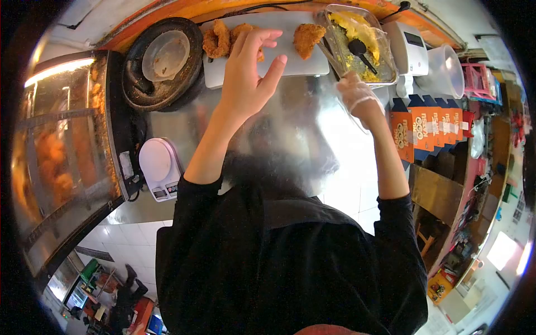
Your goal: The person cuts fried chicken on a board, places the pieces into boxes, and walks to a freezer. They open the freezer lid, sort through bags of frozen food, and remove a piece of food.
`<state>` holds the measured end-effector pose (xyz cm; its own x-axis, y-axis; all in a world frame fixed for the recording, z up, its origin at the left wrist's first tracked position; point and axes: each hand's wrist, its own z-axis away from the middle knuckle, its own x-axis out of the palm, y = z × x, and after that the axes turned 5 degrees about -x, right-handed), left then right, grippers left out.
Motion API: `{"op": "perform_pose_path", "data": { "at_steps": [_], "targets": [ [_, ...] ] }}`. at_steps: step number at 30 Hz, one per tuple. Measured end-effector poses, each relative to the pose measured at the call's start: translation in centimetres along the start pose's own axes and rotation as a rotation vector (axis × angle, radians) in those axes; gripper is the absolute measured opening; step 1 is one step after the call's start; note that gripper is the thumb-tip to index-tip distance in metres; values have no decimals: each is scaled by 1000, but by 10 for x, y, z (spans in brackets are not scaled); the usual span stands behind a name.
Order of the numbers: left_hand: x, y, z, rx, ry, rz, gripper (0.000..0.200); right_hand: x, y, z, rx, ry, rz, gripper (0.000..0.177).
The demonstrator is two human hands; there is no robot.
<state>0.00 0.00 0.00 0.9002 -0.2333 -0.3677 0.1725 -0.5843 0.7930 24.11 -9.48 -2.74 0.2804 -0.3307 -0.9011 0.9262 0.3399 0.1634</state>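
Observation:
Over the left part of a pale board [279,33], my bare left hand [249,70] is raised with fingers apart and nothing in it. Behind its fingers lie pieces of fried chicken [216,40]. Another fried piece [309,40] sits on the board's right part. My right hand [357,96] wears a clear plastic glove, its fingers closed around the handle of metal tongs [330,57] beside a tray. That clear-lidded tray [391,71] holds yellow food [365,28] and a black spoon [362,53].
A black round pan [131,92] with a plastic bowl stands at the left, above a kitchen scale [156,162]. A lit display cabinet [61,151] borders the far left. Right are a white device [405,50], a clear container [446,72] and orange boxes [424,128].

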Motion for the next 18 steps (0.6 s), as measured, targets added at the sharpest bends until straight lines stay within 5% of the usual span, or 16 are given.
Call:
{"op": "perform_pose_path", "data": {
  "at_steps": [2, 4, 6, 7, 11, 15, 18],
  "targets": [
    [-6, -1, 11, -32, -22, 1, 31, -17, -9, 27, -61, -156, 116, 19],
    [-14, -16, 21, -112, -6, 4, 29, -12, -7, 70, 130, 115, -385, 15],
    [-28, -33, 37, -171, -3, -28, 28, 7, -12, 97, 87, 213, -306, 15],
    [-32, -45, 48, -259, 21, 4, 26, -20, -33, 95, 491, 200, -929, 18],
    [-40, -53, 70, -482, 65, 37, 22, 60, -55, 74, 519, 323, -928, 24],
    [-37, -60, 81, -484, 79, 71, 22, 21, -87, 63, 585, 170, -1352, 33],
    [-35, -61, 79, -500, 65, 61, 20, 1, -84, 78, 564, 177, -1318, 32]
  ]
}}
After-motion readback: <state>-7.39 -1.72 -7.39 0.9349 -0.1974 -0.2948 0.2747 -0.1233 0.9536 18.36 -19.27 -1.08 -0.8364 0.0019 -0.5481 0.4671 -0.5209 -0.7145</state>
